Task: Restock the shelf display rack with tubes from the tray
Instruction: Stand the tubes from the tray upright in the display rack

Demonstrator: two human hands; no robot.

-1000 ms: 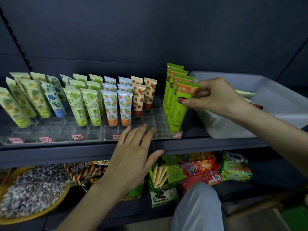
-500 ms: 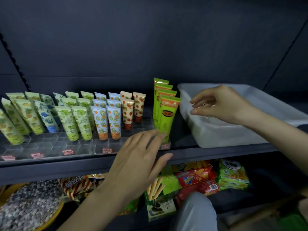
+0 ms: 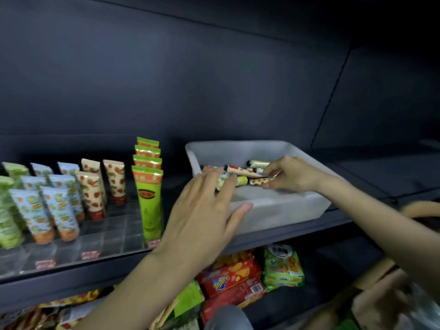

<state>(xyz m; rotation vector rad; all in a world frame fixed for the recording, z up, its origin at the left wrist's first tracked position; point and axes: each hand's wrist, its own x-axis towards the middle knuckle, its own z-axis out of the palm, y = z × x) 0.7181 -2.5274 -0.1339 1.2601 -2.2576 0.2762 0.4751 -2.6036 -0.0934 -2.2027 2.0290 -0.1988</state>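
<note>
A white plastic tray [image 3: 273, 210] stands on the dark shelf, to the right of the clear display rack [image 3: 107, 234]. Several loose tubes [image 3: 238, 169] lie at the tray's back. My right hand [image 3: 292, 175] reaches into the tray and pinches a cream tube with red fruit print [image 3: 258, 181] between thumb and fingers. My left hand [image 3: 204, 210] hovers with straight, spread fingers over the tray's front-left corner, thumb by its front wall. In the rack stand tall green tubes [image 3: 148, 198], cream strawberry tubes [image 3: 114, 179] and blue tubes [image 3: 47, 206].
The shelf below holds snack packs: red ones [image 3: 228, 279] and a green one [image 3: 283, 265]. A blurred brown box [image 3: 381, 294] is at the lower right. The dark back panel rises behind the shelf. The rack's front cells are bare.
My right hand dropped from above the tray's rim into the tray and took hold of a tube. My left hand slid right from the rack's front to the tray. The view swung right.
</note>
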